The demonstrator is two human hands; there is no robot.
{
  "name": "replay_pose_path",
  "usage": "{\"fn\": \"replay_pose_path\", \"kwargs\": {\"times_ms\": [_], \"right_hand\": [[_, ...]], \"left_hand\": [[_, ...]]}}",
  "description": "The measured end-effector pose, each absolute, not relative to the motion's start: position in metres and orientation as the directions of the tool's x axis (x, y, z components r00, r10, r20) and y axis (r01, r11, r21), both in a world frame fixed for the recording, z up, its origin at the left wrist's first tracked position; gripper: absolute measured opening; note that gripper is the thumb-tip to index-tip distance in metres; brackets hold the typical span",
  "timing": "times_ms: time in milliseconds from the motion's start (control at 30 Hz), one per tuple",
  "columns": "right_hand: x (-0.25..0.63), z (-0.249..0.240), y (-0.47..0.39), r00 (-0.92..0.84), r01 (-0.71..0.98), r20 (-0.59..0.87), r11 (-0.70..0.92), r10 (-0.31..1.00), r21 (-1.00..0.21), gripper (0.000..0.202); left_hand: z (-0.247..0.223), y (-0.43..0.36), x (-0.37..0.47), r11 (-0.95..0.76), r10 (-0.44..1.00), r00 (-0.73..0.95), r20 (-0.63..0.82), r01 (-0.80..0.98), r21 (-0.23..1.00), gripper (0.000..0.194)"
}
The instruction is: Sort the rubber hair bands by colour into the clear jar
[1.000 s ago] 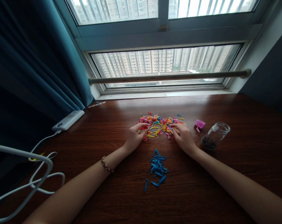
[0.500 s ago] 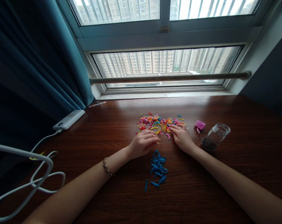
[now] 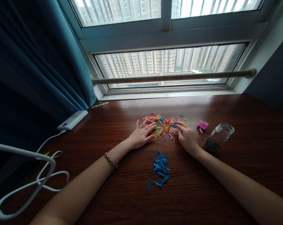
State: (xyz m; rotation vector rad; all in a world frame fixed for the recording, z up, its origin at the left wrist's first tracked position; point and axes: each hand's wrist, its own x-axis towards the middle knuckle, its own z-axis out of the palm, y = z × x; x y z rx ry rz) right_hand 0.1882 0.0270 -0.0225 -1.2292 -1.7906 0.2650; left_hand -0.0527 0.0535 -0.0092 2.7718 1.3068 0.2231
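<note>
A loose pile of small multicoloured rubber bands lies on the dark wooden table. My left hand rests palm down at the pile's left edge, its fingers spread over the bands. At the right edge, my right hand has its fingers drawn together, the tips among the bands; whatever sits between them is too small to make out. Closer to me, between my forearms, is a separate heap of blue rubber bands. A single blue band lies just left of that heap.
Right of the pile are a pink plastic piece and a tilted clear glass jar with dark contents. A white power bank with a white cable lies at the left, beside a blue curtain. The window stands behind.
My left hand has moved up from below the pile onto its left part, and its fingers have spread. My right hand stays at the right edge, its fingers more bent.
</note>
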Motion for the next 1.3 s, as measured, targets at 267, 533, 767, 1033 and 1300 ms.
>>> {"fn": "replay_pose_path", "kwargs": {"times_ms": [267,533,767,1033,1300], "right_hand": [[0.192,-0.038,0.036,-0.138,0.727,0.528,0.447,0.838,-0.521,0.029],[0.194,-0.047,0.039,-0.167,0.794,0.518,0.426,0.839,-0.434,0.029],[0.194,-0.045,0.039,-0.125,0.787,0.525,0.406,0.842,-0.464,0.032],[0.194,-0.045,0.038,-0.096,0.791,0.518,0.381,0.85,-0.479,0.031],[0.193,-0.027,0.032,0.035,0.655,0.542,0.39,0.84,-0.647,0.03]], "left_hand": [[-0.012,0.052,-0.054,-0.626,0.776,0.603,0.188,0.773,0.103,0.049],[-0.013,0.051,-0.053,-0.601,0.784,0.568,0.248,0.796,0.076,0.05],[-0.015,0.053,-0.054,-0.637,0.766,0.616,0.184,0.766,0.088,0.054],[-0.012,0.052,-0.053,-0.65,0.755,0.631,0.178,0.755,0.086,0.05],[-0.012,0.05,-0.053,-0.646,0.736,0.576,0.356,0.755,0.113,0.039]]}}
